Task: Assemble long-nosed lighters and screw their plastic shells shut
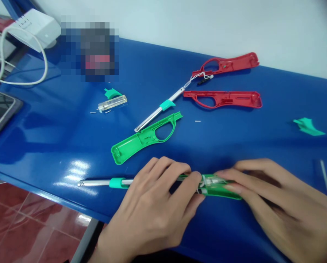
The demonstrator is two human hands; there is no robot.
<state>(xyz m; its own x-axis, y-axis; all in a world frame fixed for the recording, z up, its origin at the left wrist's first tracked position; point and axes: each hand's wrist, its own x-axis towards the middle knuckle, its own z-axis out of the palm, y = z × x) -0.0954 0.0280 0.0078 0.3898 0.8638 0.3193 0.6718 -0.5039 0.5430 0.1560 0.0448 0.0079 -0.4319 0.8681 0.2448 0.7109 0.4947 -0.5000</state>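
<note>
Green plastic casing half lies near the front edge of the blue table, partly covered by both hands. Left hand: fingers curled narrowly over the casing's forward section, gripping it. Right hand: thumb and fingertips pinched on a clear cartridge at the casing's rear section; whether the cartridge is fully seated cannot be told. From beneath the left hand, a metal tube extends toward the table's left edge, with a teal collar around it.

Beyond the hands, a second green half lies just beside a wired tube. Two red casing halves, one upper and one lower, lie toward the far edge. A small screw lies between the lower red half and the hands. Toward the far left corner: a loose cartridge beside a teal trigger. Toward the right edge: a teal part.
</note>
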